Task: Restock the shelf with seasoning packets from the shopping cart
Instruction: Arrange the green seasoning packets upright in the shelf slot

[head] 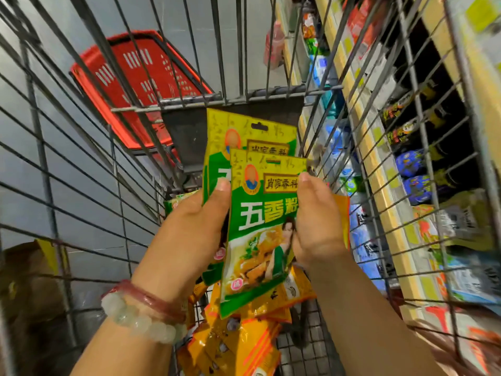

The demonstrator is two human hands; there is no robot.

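Both my hands hold green and yellow seasoning packets (pixel 260 218) upright inside the wire shopping cart (pixel 81 164). My left hand (pixel 198 221) grips the left edge of the stack, thumb on the front packet. My right hand (pixel 317 221) pinches the front packet's right edge. A second green packet (pixel 252 131) sticks up behind the front one. Several orange seasoning packets (pixel 244 340) lie heaped on the cart floor below my hands.
A red plastic basket (pixel 141 74) sits on the grey floor beyond the cart's far end. Shelves (pixel 379 191) with blue, black and mixed packets run along the right side, seen through the cart wires. A brown cardboard box (pixel 29 289) stands at the left.
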